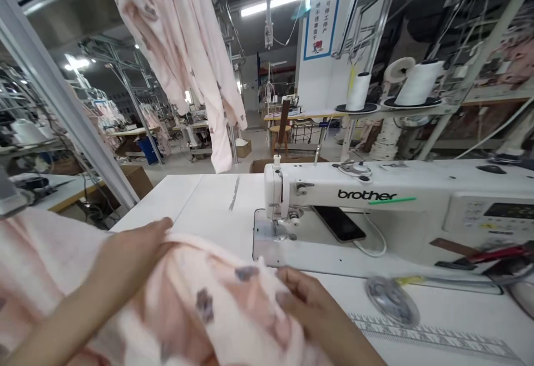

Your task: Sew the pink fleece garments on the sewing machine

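A pale pink garment (208,299) with grey-brown flower prints is bunched across the lower left, in front of a white sewing machine (400,210). At its upper edge my left hand (139,246) is closed on the fabric, thumb on top. Further right, my right hand (302,296) pinches another part of the same edge between thumb and fingers, so the cloth stretches between both hands. The needle and presser foot (278,230) stand just beyond my right hand, apart from the cloth. Some of the fabric is blurred, and its lower part runs out of view.
More printed pink fabric (187,49) hangs above the table (212,199). A phone (340,222) with a white cable lies under the machine arm. A round clear case (392,299) and a ruler strip (434,335) are at the right. Thread cones (359,92) stand behind.
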Tool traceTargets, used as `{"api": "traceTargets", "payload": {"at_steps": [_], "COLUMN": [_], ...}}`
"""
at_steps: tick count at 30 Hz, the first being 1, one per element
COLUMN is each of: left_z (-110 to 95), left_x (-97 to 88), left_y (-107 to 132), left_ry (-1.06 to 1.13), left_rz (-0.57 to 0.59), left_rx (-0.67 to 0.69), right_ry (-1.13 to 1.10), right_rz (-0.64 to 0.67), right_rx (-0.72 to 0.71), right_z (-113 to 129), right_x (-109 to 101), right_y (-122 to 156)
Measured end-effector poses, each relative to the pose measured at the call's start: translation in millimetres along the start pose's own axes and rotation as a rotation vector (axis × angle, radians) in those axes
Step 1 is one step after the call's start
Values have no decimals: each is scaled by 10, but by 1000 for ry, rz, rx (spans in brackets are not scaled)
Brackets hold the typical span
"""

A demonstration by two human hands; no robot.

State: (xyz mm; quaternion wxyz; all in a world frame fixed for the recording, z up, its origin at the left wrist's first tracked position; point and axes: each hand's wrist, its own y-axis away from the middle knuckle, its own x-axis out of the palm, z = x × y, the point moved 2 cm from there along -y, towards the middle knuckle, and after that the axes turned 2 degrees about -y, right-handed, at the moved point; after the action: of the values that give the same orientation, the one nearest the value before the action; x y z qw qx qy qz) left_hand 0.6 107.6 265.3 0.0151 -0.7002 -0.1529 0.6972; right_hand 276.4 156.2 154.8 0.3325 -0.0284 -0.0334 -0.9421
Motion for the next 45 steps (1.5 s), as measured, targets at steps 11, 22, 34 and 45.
{"api": "traceTargets", "payload": {"at_steps": [11, 22, 34, 45], "left_z": [-1331, -1298, -1337, -1283], "left_x": [917, 1022, 984, 1020], "left_y": [23, 161, 153, 229], "left_ry": [1019, 696, 857, 1022], "left_rz": [507, -120, 228, 192], "left_rx": [276, 542, 451, 456], "right_ry": [140, 417, 403, -607], "right_rz": [-204, -241, -105, 126], "right_rx": [-63, -134, 9, 458], "right_z": [-36, 32, 247, -220], "right_x": [-133, -287, -314, -146], "right_y": [179, 119, -45, -282]}}
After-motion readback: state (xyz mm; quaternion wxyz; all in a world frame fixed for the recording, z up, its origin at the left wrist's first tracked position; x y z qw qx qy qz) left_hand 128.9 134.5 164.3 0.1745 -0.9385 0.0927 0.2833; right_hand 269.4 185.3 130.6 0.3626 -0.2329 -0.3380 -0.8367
